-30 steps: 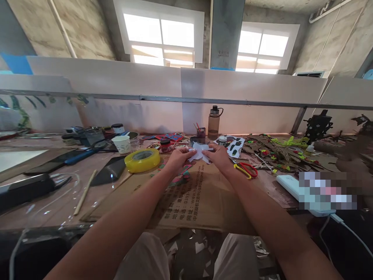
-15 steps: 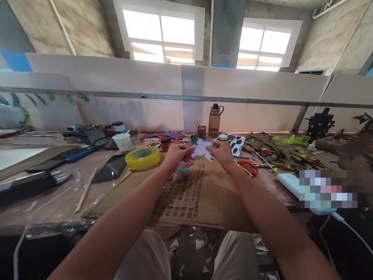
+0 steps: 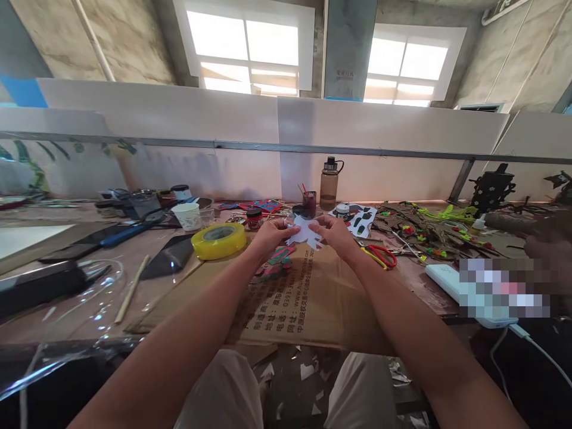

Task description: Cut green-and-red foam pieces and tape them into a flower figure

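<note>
A white paper cut-out [image 3: 305,232] with jagged, pointed arms is held up between both hands above the cardboard sheet [image 3: 330,298]. My left hand [image 3: 273,233] pinches its left edge between thumb and fingers. On the other side, my right hand [image 3: 333,231] grips its upper right part, thumb on top. Painted pink and green pieces [image 3: 277,262] lie on the cardboard just below my left hand. Red and yellow scissors [image 3: 379,255] rest to the right of my right hand.
A yellow tape roll [image 3: 218,240], a paper cup [image 3: 186,217] and a phone [image 3: 170,256] lie left. A bottle [image 3: 329,185] stands behind the hands. Twigs with flowers [image 3: 424,229] and a white power bank [image 3: 465,295] are right, near another person's hand [image 3: 547,250].
The white cut-out has turned slightly, and my right hand has moved a little left along it. The other person's hand at the right has shifted.
</note>
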`<state>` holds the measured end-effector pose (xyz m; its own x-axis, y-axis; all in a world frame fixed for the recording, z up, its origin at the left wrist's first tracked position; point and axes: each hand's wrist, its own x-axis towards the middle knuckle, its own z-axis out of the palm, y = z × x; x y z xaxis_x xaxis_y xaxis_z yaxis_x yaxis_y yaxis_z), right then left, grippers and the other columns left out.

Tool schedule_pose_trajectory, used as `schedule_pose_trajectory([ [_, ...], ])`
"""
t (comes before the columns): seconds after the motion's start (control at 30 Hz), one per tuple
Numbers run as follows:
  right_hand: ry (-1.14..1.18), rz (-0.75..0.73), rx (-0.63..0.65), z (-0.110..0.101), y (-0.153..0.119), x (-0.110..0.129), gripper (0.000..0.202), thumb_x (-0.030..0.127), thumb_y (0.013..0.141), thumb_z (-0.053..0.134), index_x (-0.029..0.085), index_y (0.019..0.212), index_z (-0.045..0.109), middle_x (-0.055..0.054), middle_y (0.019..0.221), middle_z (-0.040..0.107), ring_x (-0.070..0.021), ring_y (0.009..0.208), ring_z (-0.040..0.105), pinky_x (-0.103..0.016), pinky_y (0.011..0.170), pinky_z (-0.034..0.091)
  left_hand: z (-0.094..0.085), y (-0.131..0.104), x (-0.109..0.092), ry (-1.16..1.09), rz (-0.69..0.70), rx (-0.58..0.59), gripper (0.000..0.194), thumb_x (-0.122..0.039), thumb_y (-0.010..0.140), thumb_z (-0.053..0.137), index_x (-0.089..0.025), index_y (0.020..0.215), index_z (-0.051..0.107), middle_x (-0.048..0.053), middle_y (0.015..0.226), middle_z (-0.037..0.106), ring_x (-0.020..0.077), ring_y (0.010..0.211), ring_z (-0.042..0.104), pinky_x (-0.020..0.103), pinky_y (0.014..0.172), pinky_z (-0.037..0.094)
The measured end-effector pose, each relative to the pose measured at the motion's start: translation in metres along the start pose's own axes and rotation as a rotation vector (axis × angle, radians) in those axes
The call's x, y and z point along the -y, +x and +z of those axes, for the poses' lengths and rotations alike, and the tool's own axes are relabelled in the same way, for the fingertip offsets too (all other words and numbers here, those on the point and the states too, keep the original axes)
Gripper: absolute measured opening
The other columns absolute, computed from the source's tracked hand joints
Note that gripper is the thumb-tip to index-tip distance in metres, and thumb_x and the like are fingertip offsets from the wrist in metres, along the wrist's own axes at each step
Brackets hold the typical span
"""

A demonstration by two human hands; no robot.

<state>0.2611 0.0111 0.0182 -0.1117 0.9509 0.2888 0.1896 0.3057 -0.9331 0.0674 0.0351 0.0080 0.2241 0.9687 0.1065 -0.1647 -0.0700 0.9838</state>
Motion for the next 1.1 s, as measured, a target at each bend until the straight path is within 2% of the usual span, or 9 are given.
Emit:
schedule_pose_trajectory([
  [0.07, -0.013, 0.013, 0.005, 0.0, 0.002, -0.002, 0.037, 0.048, 0.067, 0.073, 0.017, 0.088, 0.069, -0.001, 0.075, 0.066, -0.0132, 0.061, 0.057, -0.024, 0.054, 0.046, 0.0, 0.0, 0.001, 0.046, 0.035, -0.027, 0.046, -0.04, 0.041, 0.096, -0.013, 0.07, 0.073, 0.004, 0.066, 0.07, 0.0111, 0.054, 0.059, 0.021, 0.049, 0.048],
  [0.23, -0.052, -0.039, -0.053, -0.002, 0.006, -0.008, 0.028, 0.04, 0.063, 0.075, 0.016, 0.072, 0.065, 0.003, 0.065, 0.057, -0.0102, 0.058, 0.049, -0.022, 0.053, 0.039, 0.003, -0.003, -0.003, 0.061, 0.037, -0.023, 0.045, -0.041, 0.042, 0.095, -0.013, 0.068, 0.073, 0.003, 0.064, 0.069, 0.0093, 0.051, 0.056, 0.02, 0.046, 0.045],
  [0.37, 0.001, -0.032, -0.05, -0.002, 0.007, -0.009, 0.031, 0.045, 0.063, 0.073, 0.017, 0.068, 0.061, 0.004, 0.06, 0.052, -0.0096, 0.053, 0.046, -0.023, 0.051, 0.038, 0.004, -0.004, -0.005, 0.013, -0.002, -0.026, 0.044, -0.04, 0.044, 0.095, -0.013, 0.067, 0.071, 0.005, 0.067, 0.07, 0.0124, 0.054, 0.061, 0.022, 0.046, 0.051],
  [0.53, 0.097, -0.026, -0.018, -0.003, 0.008, -0.005, 0.036, 0.051, 0.064, 0.074, 0.017, 0.071, 0.063, 0.003, 0.061, 0.055, -0.0103, 0.052, 0.048, -0.025, 0.052, 0.041, 0.0, -0.003, -0.007, -0.051, 0.021, -0.019, 0.041, -0.039, 0.049, 0.094, -0.013, 0.069, 0.069, 0.003, 0.064, 0.066, 0.0123, 0.052, 0.063, 0.021, 0.044, 0.052],
  [0.7, 0.185, -0.026, -0.007, -0.005, 0.006, 0.0, 0.042, 0.056, 0.063, 0.073, 0.017, 0.075, 0.066, 0.002, 0.063, 0.057, -0.0107, 0.055, 0.05, -0.026, 0.054, 0.047, -0.003, -0.006, -0.012, -0.115, 0.034, 0.001, 0.041, -0.036, 0.05, 0.095, -0.013, 0.074, 0.071, 0.003, 0.069, 0.068, 0.0132, 0.058, 0.066, 0.022, 0.049, 0.055],
  [0.87, 0.211, -0.029, -0.039, -0.005, 0.004, 0.003, 0.039, 0.051, 0.06, 0.077, 0.016, 0.075, 0.068, 0.001, 0.066, 0.061, -0.0109, 0.057, 0.054, -0.026, 0.056, 0.051, -0.003, -0.007, -0.014, -0.055, 0.063, -0.092, 0.042, -0.034, 0.042, 0.097, -0.013, 0.066, 0.069, -0.001, 0.061, 0.062, 0.0076, 0.051, 0.056, 0.018, 0.046, 0.05],
  [1.0, 0.194, -0.029, -0.106, -0.005, 0.004, 0.004, 0.033, 0.042, 0.056, 0.082, 0.015, 0.068, 0.068, 0.001, 0.063, 0.06, -0.0096, 0.054, 0.054, -0.025, 0.054, 0.05, -0.003, -0.006, -0.012, -0.028, 0.091, -0.154, 0.043, -0.037, 0.042, 0.096, -0.015, 0.059, 0.063, -0.001, 0.058, 0.061, 0.0087, 0.052, 0.055, 0.02, 0.048, 0.049],
  [1.1, 0.196, -0.023, -0.15, -0.005, 0.006, 0.003, 0.033, 0.041, 0.054, 0.083, 0.015, 0.069, 0.068, 0.002, 0.063, 0.06, -0.0095, 0.053, 0.054, -0.025, 0.054, 0.051, -0.002, -0.006, -0.011, 0.003, 0.121, -0.18, 0.046, -0.04, 0.042, 0.096, -0.015, 0.056, 0.06, -0.001, 0.057, 0.061, 0.0085, 0.051, 0.055, 0.021, 0.048, 0.048],
])
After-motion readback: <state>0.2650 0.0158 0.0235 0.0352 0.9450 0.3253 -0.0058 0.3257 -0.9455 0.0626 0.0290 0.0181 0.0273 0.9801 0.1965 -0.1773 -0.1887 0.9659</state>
